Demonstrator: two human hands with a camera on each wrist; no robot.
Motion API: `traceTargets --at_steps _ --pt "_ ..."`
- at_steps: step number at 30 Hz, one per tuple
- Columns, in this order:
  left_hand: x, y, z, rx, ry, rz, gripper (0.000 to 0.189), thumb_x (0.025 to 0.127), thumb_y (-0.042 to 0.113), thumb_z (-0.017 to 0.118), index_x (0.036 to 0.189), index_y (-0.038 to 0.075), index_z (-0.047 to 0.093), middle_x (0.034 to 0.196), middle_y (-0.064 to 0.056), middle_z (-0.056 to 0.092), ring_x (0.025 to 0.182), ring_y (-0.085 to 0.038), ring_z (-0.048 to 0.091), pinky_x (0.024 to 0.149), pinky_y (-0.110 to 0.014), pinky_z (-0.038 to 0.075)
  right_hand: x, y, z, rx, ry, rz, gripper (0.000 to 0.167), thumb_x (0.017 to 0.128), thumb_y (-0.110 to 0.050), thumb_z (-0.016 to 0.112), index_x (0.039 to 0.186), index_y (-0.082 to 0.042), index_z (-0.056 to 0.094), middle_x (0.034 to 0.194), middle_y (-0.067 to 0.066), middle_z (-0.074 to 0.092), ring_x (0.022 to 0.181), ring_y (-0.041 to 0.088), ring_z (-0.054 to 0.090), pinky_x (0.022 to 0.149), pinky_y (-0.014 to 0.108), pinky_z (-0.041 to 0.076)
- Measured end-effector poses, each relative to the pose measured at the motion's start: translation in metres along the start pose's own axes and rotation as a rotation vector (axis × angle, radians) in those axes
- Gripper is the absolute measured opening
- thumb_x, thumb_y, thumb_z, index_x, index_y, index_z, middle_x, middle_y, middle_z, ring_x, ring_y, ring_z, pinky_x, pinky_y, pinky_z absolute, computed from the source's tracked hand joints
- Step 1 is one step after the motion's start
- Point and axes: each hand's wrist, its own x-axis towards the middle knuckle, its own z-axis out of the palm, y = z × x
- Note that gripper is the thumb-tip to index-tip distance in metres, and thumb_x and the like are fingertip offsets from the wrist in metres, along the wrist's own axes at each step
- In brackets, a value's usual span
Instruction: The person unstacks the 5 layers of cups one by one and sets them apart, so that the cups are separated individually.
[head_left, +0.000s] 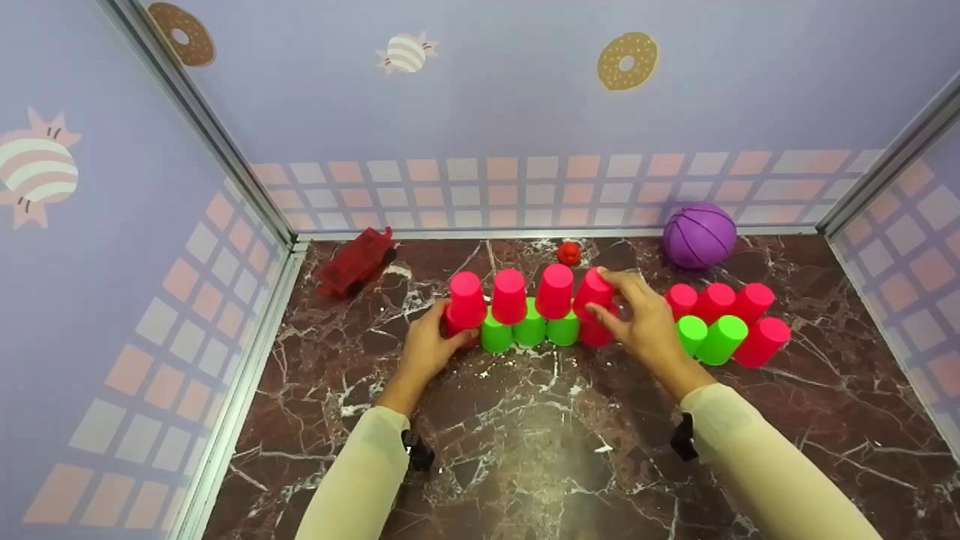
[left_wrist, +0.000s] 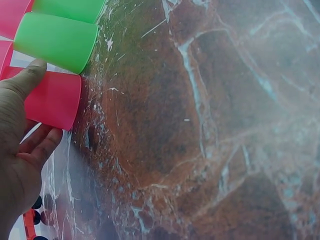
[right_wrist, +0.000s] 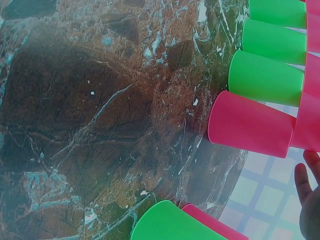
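Upside-down plastic cups form two tiers in front of me. Three green cups (head_left: pixel 530 324) stand in the lower row, with a pink cup (right_wrist: pixel 250 125) at its right end and another pink cup (left_wrist: pixel 55 102) at its left end. Several pink cups (head_left: pixel 509 298) rest on top. My left hand (head_left: pixel 427 349) grips the lower left pink cup, thumb in front and fingers around its outer side. With thumb and fingers, my right hand (head_left: pixel 649 322) holds the rightmost upper pink cup (head_left: pixel 592 289), which leans a little above the lower right one.
To the right stands a second group of cups, with green cups (head_left: pixel 721 340) and pink cups (head_left: pixel 763 343). Behind are a purple ball (head_left: pixel 700 236), a small red object (head_left: pixel 568 253) and a red toy vehicle (head_left: pixel 356 264). Patterned walls (head_left: pixel 487 112) enclose the marbled table (head_left: pixel 525 450).
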Motion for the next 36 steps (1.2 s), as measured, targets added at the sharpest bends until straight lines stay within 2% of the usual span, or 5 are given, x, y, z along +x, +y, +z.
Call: traceTargets --at_steps 4,7,25,32,36 --pt "0.001 0.001 -0.001 0.027 -0.009 -0.004 0.06 0.09 0.032 0.093 0.139 0.01 0.066 0.126 -0.017 0.081 0.118 -0.036 0.079 0.104 -0.054 0.063 0.0 -0.001 0.0 0.003 -0.01 0.005 0.053 0.09 -0.015 0.094 0.137 -0.005 0.072 0.126 0.016 0.078 0.098 0.029 0.079 0.088 0.04 0.067" --pt "0.001 0.002 -0.003 0.036 -0.025 -0.002 0.061 0.09 0.033 0.093 0.139 0.01 0.066 0.126 -0.016 0.081 0.119 -0.035 0.079 0.105 -0.053 0.063 -0.001 0.0 0.0 0.004 -0.01 0.009 0.052 0.09 -0.014 0.093 0.137 -0.004 0.071 0.126 0.016 0.077 0.1 0.031 0.079 0.089 0.048 0.068" --pt "0.003 0.0 -0.003 0.062 -0.025 0.031 0.061 0.089 0.031 0.094 0.138 0.01 0.066 0.126 -0.017 0.081 0.119 -0.036 0.079 0.105 -0.054 0.063 0.002 -0.003 -0.006 -0.008 -0.06 0.055 0.06 0.091 -0.015 0.092 0.145 -0.009 0.067 0.123 0.016 0.076 0.095 0.031 0.075 0.086 0.05 0.067" --pt "0.002 0.0 -0.002 0.064 -0.012 0.06 0.061 0.089 0.031 0.094 0.137 0.008 0.065 0.124 -0.017 0.082 0.117 -0.036 0.079 0.103 -0.053 0.063 -0.001 -0.003 -0.02 -0.023 -0.028 0.026 0.062 0.09 -0.013 0.093 0.145 -0.006 0.067 0.129 0.017 0.076 0.107 0.033 0.076 0.094 0.049 0.064" --pt "0.002 -0.001 -0.001 0.061 -0.014 0.056 0.061 0.09 0.032 0.093 0.138 0.008 0.065 0.124 -0.017 0.082 0.118 -0.036 0.079 0.103 -0.053 0.063 -0.007 0.0 -0.031 -0.058 -0.012 0.023 0.063 0.089 -0.013 0.094 0.145 -0.006 0.066 0.124 0.016 0.075 0.095 0.03 0.071 0.083 0.047 0.062"
